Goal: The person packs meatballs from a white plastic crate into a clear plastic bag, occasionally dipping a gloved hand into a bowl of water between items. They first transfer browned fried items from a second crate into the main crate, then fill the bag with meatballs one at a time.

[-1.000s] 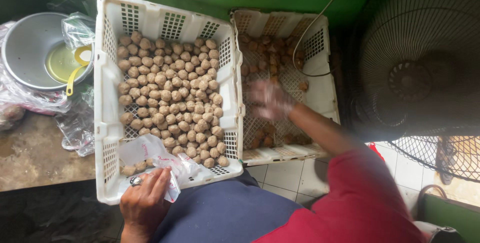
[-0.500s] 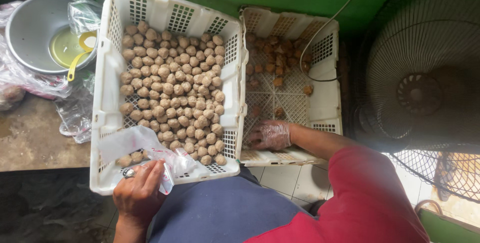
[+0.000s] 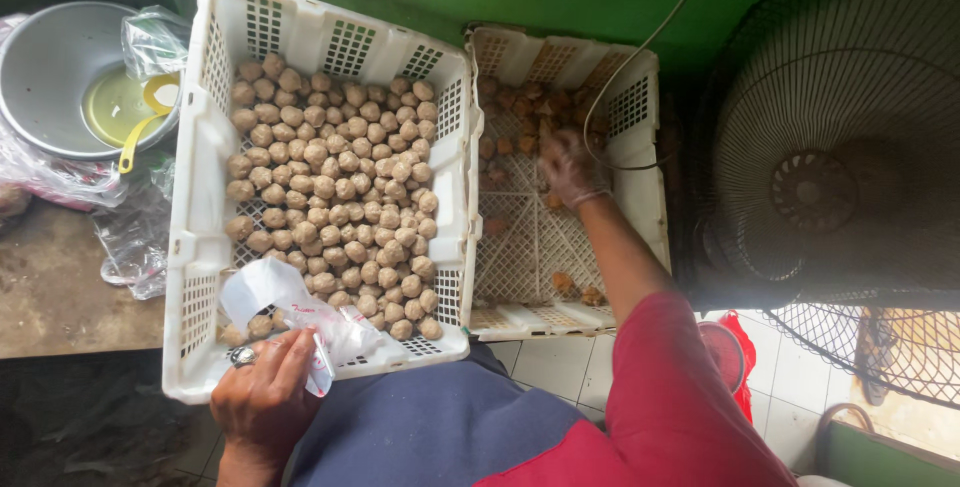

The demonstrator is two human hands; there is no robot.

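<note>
From the head camera, the person's left hand (image 3: 262,399) sat at the near-left corner of a white plastic crate (image 3: 200,197), its fingers pinched on the mouth of a small clear plastic bag (image 3: 300,312) that lay over the crate's near rim. A ring showed on one finger of that hand. The crate was filled almost to its walls with pale brown balls (image 3: 335,187), packed in a single crowded layer, and a few of them lay inside the bag.

Just beside it, touching along the long side, stood a second white crate (image 3: 620,117). Most of its lattice floor was bare; darker brown pieces (image 3: 530,112) were heaped along its far edge, and a couple more lay near the near edge. The right hand (image 3: 567,165), covered by a thin glove, reached into this second crate close to the far heap with its fingers curled down; whether it gripped anything could not be told, since the hand was blurred.

At the far-left corner of the counter (image 3: 50,297) rested a metal bowl (image 3: 50,77) with a yellow ladle (image 3: 140,122) in it, and crumpled plastic bags (image 3: 130,237) lay around it. A standing fan (image 3: 850,177) filled the right side.
</note>
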